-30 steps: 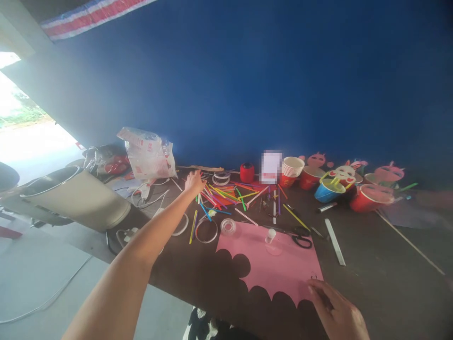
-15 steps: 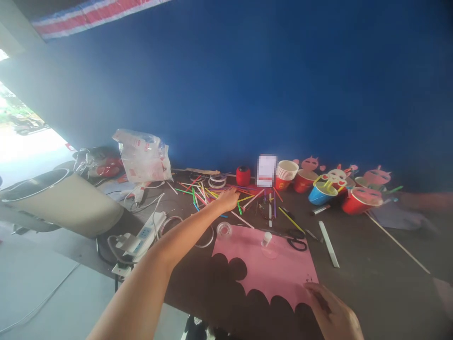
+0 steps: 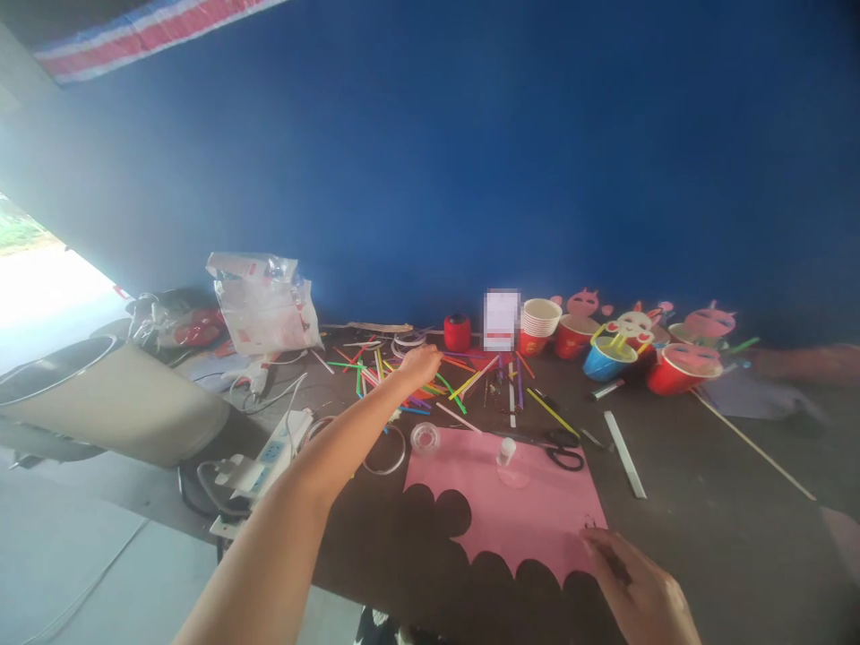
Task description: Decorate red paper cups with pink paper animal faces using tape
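My left hand (image 3: 422,364) reaches to the back of the table, into a loose pile of coloured plastic straws (image 3: 463,381). Its fingers are bunched downward, and their tips are hidden, so what they hold cannot be made out. My right hand (image 3: 638,578) rests at the near right corner of a pink sheet (image 3: 514,515) with scalloped cutouts along its near edge. Its fingers are curled in a pinch, with their contents hidden. Small dark marks or bits lie by the fingertips. On the sheet are a small white capped bottle (image 3: 506,451) and black-handled scissors (image 3: 564,452).
A clear tape roll (image 3: 425,437) sits at the sheet's left corner. Paper cups (image 3: 610,358) with cutout faces stand at the back right, near stacked cups (image 3: 539,318). A power strip (image 3: 272,457), plastic bag (image 3: 265,305) and large beige cylinder (image 3: 127,403) occupy the left. Another person's blurred arm (image 3: 799,363) shows at far right.
My left hand has drawn slightly left within the straw pile, and some straws have shifted. My right hand stays at the pink sheet's corner. The camera view has moved a little.
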Motion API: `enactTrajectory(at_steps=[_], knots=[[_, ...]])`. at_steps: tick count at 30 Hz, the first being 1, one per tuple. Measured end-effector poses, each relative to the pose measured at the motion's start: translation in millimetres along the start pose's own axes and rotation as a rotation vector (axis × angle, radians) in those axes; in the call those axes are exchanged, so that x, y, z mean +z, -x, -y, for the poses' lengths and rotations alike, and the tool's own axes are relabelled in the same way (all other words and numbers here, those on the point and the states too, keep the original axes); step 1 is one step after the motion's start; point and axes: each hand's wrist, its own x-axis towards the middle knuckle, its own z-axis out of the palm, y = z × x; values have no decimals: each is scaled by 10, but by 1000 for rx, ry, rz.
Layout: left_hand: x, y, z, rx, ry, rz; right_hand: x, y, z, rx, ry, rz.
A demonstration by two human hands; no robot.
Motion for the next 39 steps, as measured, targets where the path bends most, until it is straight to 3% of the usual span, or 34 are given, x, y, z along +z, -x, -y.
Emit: enactTrajectory(at_steps=[6, 16, 24, 33, 39], knots=[[66, -182, -158, 86, -38, -26, -1, 4, 22, 10, -19, -2], [-28, -270, -104, 162, -70, 31, -54, -31, 110, 2, -48, 1], [-146, -168, 94, 78, -54, -5, -45, -33, 97, 3, -39, -7], [50, -236, -96, 106, 98, -8, -4, -6, 47, 32, -49, 2], [-26, -182, 193, -74, 301, -99, -15, -21, 72, 39, -58, 3]])
